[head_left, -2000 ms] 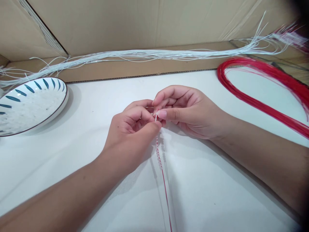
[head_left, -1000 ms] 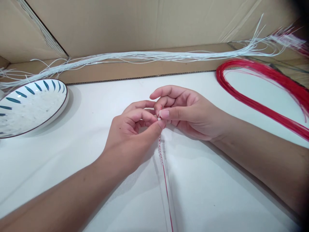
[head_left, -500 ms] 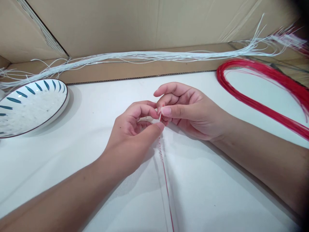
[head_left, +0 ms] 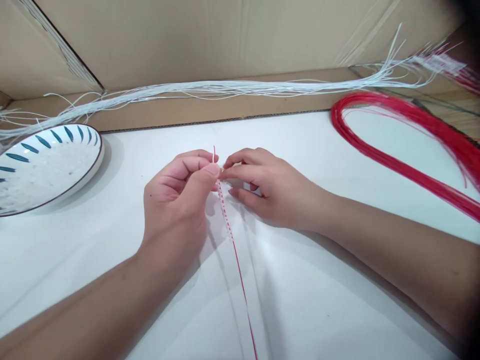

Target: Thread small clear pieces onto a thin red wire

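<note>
A thin red cord [head_left: 240,275] runs up from the bottom edge to my left hand [head_left: 183,195]. Small clear or whitish beads [head_left: 226,214] sit in a row along its upper stretch. My left thumb and fingers are closed in a pinch on the cord, whose loose end sticks up above them, whitish low down and red at the tip. Just to the right, my right hand [head_left: 268,187] reaches toward the pinch with its thumb apart from the fingers. Its fingertips are close to the left thumb, by some clear bits that are too small to make out.
A white plate with dark blue strokes [head_left: 86,172] holds many small clear pieces at the left. A loop of red cords [head_left: 369,142] lies at the right. White cords [head_left: 225,89] stretch along the cardboard edge at the back of the white tabletop [head_left: 318,300].
Both hands were together on the cord's end. The left hand has moved left with the cord, showing more of its tip. My right hand has let go and dropped slightly, fingers pointing left.
</note>
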Motion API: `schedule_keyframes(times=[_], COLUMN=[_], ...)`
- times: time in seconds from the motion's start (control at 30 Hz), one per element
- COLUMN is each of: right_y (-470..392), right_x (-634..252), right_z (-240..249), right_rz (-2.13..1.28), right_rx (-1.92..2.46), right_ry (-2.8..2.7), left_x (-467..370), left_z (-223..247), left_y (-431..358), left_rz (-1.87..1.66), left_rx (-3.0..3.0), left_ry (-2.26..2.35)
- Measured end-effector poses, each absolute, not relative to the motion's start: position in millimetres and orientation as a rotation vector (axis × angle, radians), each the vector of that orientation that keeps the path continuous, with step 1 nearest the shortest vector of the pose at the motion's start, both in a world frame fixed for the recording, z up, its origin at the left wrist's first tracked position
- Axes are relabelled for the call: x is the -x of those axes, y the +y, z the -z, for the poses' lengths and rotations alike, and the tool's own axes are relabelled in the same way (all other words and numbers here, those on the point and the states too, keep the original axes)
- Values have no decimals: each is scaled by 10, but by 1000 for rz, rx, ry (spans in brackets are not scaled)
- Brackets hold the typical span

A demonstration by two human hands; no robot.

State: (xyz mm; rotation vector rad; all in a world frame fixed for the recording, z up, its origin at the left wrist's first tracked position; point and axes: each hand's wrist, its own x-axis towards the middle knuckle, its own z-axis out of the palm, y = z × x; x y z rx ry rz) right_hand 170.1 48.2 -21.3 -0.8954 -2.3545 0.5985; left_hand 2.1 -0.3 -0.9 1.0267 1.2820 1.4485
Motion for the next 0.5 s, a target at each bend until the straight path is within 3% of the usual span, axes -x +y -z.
schedule_keyframes(times=[0.5], right_y=[487], right_x=[-1701], right_z=[186], right_rz=[-659], right_rx=[899], right_ry=[-2292], left_x=[0], left_z=[43], left_y=[4], left_rz=[-1360], left_rx=[-1004], left_ry=[1251])
